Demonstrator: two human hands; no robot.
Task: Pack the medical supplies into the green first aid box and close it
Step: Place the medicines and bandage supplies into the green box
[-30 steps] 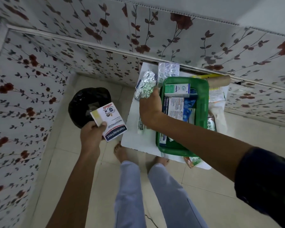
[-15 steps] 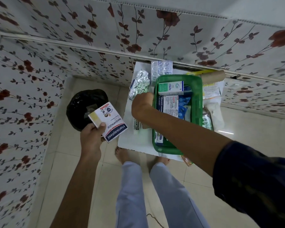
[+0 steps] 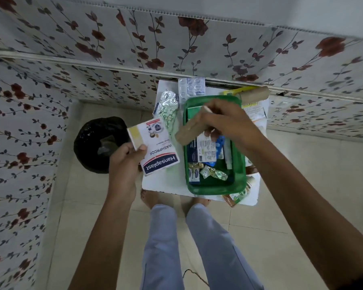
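The green first aid box [image 3: 216, 188] lies open on a small white table [image 3: 161, 185], with several medicine cartons [image 3: 203, 149] and crumpled foil strips [image 3: 213, 173] inside. My right hand [image 3: 228, 122] hovers over the box's far half, shut on a tan bandage roll [image 3: 189, 130] that sticks out to the left over the rim. My left hand [image 3: 124, 162] holds a white Hansaplast plaster box [image 3: 155, 147] in the air just left of the table. A silver foil pack [image 3: 168, 103] and blister strips [image 3: 192, 86] lie beyond the box.
A second tan roll [image 3: 255, 94] and paper packets [image 3: 254, 111] sit at the table's far right. A sachet [image 3: 237, 196] pokes out under the box's near corner. A black-lined bin [image 3: 99, 143] stands on the floor to the left. Flowered walls close in behind and left.
My right hand has lifted from the table left of the green box and now holds a tan roll above the box. My left hand has drifted slightly right with the plaster box.
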